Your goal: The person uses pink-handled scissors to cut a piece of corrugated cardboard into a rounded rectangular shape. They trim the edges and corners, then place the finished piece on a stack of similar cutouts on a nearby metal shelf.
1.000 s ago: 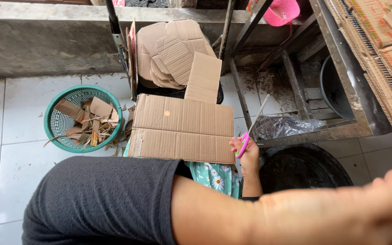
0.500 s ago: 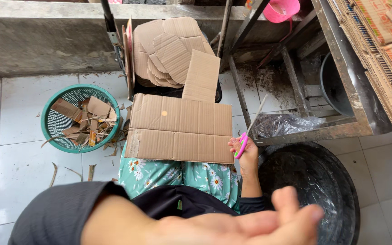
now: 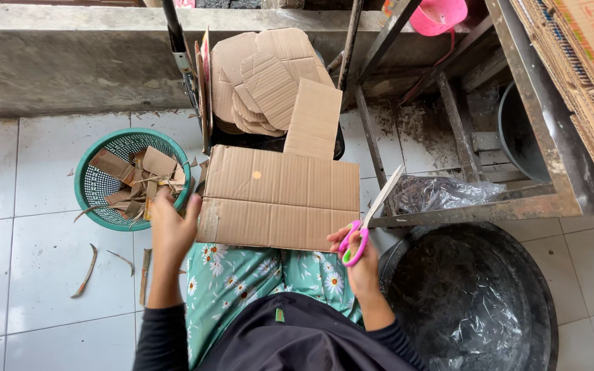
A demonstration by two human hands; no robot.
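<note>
My left hand (image 3: 170, 230) grips the cardboard sheet (image 3: 280, 199) at centre frame, right fingers (image 3: 360, 255) closed through the scissors (image 3: 372, 216); cutting step, next needs blades meeting the edge

Basket (image 3: 97, 180) left of cardboard (image 3: 280, 199); basin (image 3: 476, 302) right, scissors (image 3: 369, 220) between.

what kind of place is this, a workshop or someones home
Probably a home yard or porch used for craft work: a white tiled floor beside a rough concrete wall, a green basket of cardboard offcuts, and a stack of cut cardboard shapes.
</note>
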